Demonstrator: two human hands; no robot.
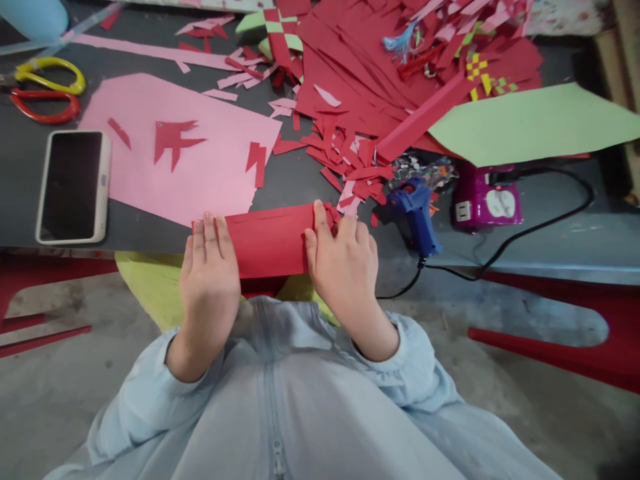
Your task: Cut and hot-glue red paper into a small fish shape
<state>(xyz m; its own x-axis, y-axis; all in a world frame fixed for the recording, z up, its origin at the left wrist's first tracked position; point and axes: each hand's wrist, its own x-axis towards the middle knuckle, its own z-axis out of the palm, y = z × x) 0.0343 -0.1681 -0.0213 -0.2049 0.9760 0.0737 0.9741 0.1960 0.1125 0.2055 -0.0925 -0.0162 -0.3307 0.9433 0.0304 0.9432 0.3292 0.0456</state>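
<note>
A folded piece of red paper (273, 241) lies at the table's near edge, its lower side reaching past that edge. Across its left end my left hand (210, 273) rests flat, fingers straight and side by side. My right hand (344, 257) presses on the right end, with the index finger stretched along the paper and the thumb beside it. The other right fingers are bent over small red scraps. Beyond the red paper is a pink sheet (185, 150) with a few red cut-outs on it, and a heap of red strips (345, 153) lies to its right.
A phone (73, 187) and scissors (47, 90) are at the left. To the right are a blue glue gun (415, 213), a purple power adapter (486, 200) with a black cable, and a green sheet (535, 123). Red sheets (350, 67) are piled at the back.
</note>
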